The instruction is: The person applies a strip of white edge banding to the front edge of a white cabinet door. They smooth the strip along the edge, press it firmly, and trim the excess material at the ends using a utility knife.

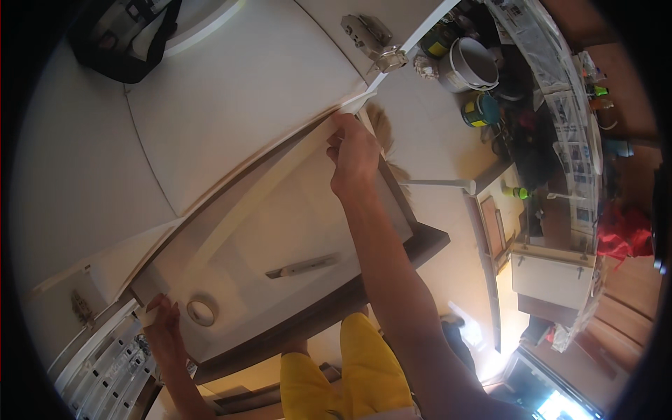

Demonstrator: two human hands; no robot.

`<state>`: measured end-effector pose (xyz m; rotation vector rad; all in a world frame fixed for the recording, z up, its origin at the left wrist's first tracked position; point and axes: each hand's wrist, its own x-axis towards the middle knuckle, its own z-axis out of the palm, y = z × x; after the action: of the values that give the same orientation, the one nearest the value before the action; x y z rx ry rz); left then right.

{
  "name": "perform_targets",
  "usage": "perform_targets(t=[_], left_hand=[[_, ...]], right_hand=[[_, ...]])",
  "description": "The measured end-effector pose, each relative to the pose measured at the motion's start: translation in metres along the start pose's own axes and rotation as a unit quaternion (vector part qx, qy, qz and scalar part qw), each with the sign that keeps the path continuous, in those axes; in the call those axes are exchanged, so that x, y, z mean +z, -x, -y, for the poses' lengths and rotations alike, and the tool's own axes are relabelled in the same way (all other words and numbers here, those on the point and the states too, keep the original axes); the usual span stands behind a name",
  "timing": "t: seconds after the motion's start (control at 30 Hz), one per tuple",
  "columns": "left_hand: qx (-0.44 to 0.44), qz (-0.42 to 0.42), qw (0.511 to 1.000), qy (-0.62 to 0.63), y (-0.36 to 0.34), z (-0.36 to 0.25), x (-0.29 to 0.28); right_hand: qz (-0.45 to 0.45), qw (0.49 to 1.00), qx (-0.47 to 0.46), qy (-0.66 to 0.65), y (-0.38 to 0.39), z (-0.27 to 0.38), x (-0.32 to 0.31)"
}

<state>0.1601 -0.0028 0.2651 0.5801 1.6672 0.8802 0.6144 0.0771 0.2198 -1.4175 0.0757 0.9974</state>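
Observation:
A long pale strip (262, 185), which looks like masking tape, runs slantwise over a shallow white panel (241, 294) with a dark raised border. At its far right end, by the panel's corner, my right hand (355, 150) pinches it with closed fingers. My left hand (165, 323) is closed at the near left corner, with a small pale piece (149, 316) at its fingers; whether this is the strip's other end I cannot tell. Beside that hand, a roll of tape (201, 310) lies on the panel. Further right lies a utility knife (303, 266).
White door panels (238, 98) with metal hinges (371, 42) border the far side. A metal ladder (115, 378) stands at the lower left. Tan bristles (380, 129) show behind my right hand. A white bucket (470, 64), paint cans (480, 110) and a red bag (624, 232) are at the right.

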Motion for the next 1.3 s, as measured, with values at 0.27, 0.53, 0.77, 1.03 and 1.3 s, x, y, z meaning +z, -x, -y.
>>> perform_targets(t=[0.27,0.53,0.77,1.03,1.3], left_hand=[[0.017,0.060,0.998,0.000,-0.013,-0.006,-0.006],[0.030,0.025,0.999,0.007,-0.022,-0.017,0.003],[0.029,0.026,0.998,0.048,-0.030,-0.028,-0.005],[0.031,0.083,0.995,0.051,-0.033,-0.024,-0.008],[0.025,0.015,0.999,0.042,-0.019,-0.032,0.010]], right_hand=[[-0.023,0.999,-0.007,0.026,0.001,0.001,0.006],[-0.036,0.997,-0.052,0.049,0.008,0.003,0.006],[0.050,0.992,-0.008,0.115,0.011,0.003,0.002],[-0.015,0.995,-0.055,0.077,0.014,0.005,0.000],[-0.002,0.997,-0.073,0.032,-0.016,0.022,-0.020]])
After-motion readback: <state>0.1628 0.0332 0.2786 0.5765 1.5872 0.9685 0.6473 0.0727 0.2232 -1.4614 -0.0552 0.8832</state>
